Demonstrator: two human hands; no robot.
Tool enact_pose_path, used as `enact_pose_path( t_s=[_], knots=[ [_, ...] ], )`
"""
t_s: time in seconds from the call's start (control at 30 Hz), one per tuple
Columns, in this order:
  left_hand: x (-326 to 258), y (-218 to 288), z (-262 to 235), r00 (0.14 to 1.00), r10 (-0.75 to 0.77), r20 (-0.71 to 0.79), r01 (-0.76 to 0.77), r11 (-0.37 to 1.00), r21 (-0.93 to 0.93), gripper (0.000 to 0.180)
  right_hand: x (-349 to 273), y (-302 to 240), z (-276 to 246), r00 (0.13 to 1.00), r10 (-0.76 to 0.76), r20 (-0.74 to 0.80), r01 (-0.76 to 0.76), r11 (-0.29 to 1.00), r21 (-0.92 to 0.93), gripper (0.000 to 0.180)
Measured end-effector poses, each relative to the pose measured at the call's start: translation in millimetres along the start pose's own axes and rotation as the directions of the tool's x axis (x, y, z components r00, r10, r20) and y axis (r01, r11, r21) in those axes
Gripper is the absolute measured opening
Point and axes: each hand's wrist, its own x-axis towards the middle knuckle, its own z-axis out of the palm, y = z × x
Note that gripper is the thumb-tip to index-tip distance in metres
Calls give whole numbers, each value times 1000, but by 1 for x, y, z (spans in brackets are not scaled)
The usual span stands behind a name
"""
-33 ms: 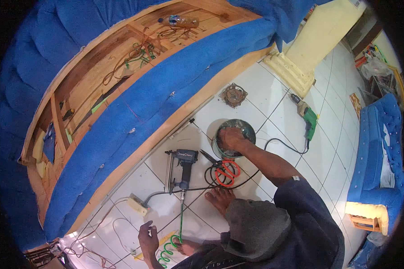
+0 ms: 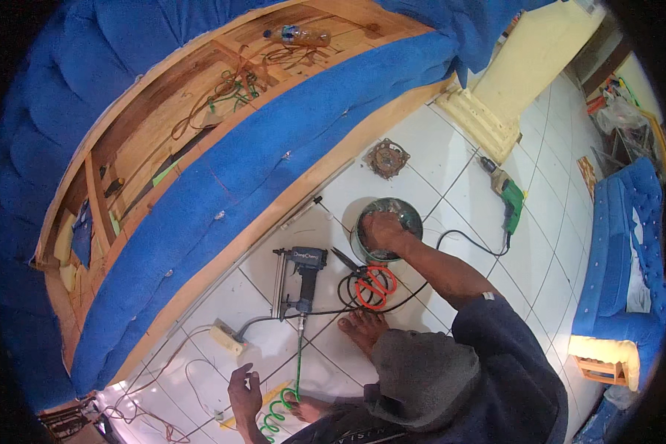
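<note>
Round container [image 2: 413, 214]: on the tiled floor [image 2: 436, 177], mouth facing up, rim circular, so I can't pick a long axis.
Right hand [image 2: 381, 231]: down inside it now, fingers hidden; whether that grip pinches anything, I can't tell.
Left hand [image 2: 244, 392]: grip spread, near the green hose [image 2: 299, 359].
Nail gun [image 2: 308, 277]: left of the container, handle toward the person [image 2: 510, 359].

One bucket [image 2: 416, 222], one drill [image 2: 510, 201], one nail gun [image 2: 307, 275], one bottle [image 2: 308, 35], two bare feet [image 2: 360, 330].
</note>
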Motion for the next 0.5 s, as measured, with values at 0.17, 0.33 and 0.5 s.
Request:
enact_pose_path(
  t_s=[0.17,0.33,0.5],
  knots=[
    [14,21,3,995,72,62,-76,995,67,27,6,5,-1,997,5,-79,-6,1000,-18,26],
    [16,33,-15,981,120,151,-132,988,75,27,-14,17,-32,974,-118,-192,152,973,171,29],
    [30,50,-23,978,161,129,-168,985,45,27,-51,33,-78,998,43,-38,-5,725,688,35]
  ],
)
